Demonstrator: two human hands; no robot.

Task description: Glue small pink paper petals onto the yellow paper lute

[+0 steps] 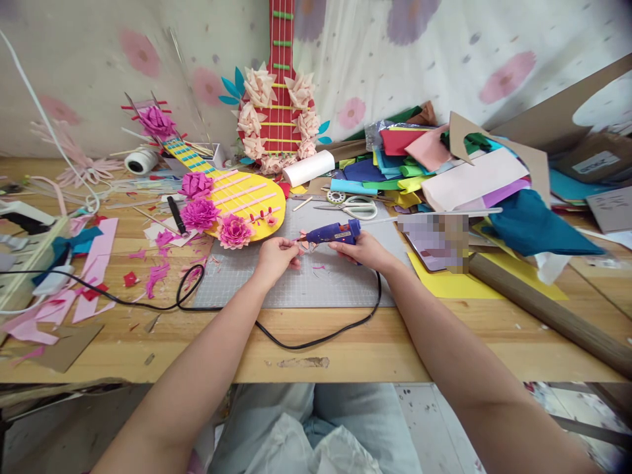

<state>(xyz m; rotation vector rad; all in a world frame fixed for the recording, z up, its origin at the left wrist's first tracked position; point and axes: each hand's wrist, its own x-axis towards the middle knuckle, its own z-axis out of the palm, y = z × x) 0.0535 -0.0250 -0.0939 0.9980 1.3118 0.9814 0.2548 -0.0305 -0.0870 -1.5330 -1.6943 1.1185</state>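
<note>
Blue plastic is filling the right hand (363, 251), whose fingers are gripping a glue gun (330, 234) by its handle. The left hand (277, 255) is pinching a small pink piece (303, 245) in its fingertips at the gun's front end, above the grey mat (340, 289); whether gun and piece are touching, or the trigger is being squeezed, I cannot tell. To work cleanly, the left fingers should be holding only the piece's edge, clear of the tip, which is probably hot, while the right hand is steadying the gun and giving one small dab. The black cord (286, 345) is looping over the mat's near edge and should be lying slack. The yellow guitar (276, 205) is resting just beyond the left hand, where stray glue could be landing.
</note>
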